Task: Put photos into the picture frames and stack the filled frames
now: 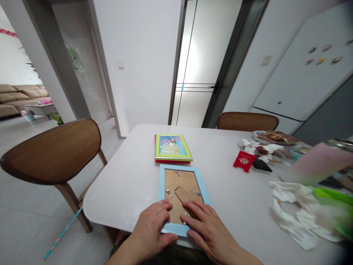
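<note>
My fingers are spread, not clenched: my left hand [151, 230] and right hand [208, 228] press on the bottom edge of a blue picture frame [161, 184], pinning it steady on the white table [116, 191], with its backing board [176, 187] and metal clips [170, 193] facing up; a green-framed picture [172, 146] lies just beyond.

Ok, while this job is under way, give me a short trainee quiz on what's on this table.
1. Which side of the light blue picture frame faces up, front or back?
2. True or false: the green-edged picture frame lies on top of a red panel.
3. Which is nearer the crumpled white paper, the left hand or the right hand?

Key: 1. Back, with metal clips showing. 2. True. 3. The right hand.
</note>
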`<state>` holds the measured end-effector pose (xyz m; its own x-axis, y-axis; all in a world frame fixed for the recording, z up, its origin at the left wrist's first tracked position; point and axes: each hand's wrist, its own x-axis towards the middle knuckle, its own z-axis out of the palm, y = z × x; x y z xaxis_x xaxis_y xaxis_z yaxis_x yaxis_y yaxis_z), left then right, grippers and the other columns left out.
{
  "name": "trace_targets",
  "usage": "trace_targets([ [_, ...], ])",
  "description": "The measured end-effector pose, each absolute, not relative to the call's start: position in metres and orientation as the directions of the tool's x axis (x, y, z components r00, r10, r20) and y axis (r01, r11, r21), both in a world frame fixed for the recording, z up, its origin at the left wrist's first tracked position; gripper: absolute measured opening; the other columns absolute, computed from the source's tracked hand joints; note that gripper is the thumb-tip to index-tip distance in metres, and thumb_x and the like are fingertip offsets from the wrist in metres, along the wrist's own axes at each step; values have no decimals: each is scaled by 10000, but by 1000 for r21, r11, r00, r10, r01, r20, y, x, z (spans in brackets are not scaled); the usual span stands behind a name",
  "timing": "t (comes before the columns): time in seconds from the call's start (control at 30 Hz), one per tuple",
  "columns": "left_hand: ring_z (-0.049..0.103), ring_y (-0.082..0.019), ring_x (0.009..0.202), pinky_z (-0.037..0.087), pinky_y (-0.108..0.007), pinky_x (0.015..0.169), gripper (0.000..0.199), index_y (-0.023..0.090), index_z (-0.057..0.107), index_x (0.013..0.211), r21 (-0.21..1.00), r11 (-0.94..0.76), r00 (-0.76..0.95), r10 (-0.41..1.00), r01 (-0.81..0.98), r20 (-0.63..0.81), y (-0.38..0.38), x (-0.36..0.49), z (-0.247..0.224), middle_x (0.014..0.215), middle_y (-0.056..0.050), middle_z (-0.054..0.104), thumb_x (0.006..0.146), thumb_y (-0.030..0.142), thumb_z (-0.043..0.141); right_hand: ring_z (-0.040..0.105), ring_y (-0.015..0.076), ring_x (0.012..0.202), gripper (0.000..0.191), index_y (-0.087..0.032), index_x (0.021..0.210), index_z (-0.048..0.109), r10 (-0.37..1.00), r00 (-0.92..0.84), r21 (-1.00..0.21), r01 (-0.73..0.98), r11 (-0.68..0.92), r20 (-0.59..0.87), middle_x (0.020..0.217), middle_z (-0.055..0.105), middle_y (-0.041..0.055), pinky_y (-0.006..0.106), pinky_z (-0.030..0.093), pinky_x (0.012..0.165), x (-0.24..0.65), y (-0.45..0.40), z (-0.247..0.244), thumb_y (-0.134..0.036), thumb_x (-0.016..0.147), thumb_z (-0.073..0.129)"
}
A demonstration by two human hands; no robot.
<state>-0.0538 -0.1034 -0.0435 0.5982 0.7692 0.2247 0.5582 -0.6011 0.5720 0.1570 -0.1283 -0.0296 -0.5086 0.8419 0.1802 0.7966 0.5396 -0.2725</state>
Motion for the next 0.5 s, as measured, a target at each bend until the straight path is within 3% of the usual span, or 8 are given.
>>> trace_targets([
  [0.23,428,-186,1097,323,-294,944,300,191,507,738,599,-598,590,770,533,243,-101,-60,-50,1138,-32,531,534,232,723,444,192,907,127,-294,709,643,882,-456,-379,801,464,116,944,547,11,369,337,772,139,-109,-21,-282,740,520],
  [0.5,413,-180,1111,308,-294,952,288,196,517,765,602,-594,599,768,534,227,-99,-61,-47,1147,-24,523,563,276,705,393,202,990,201,-284,745,634,846,-516,-393,755,525,138,1008,519,21,393,294,834,143,-116,-25,-292,786,438],
])
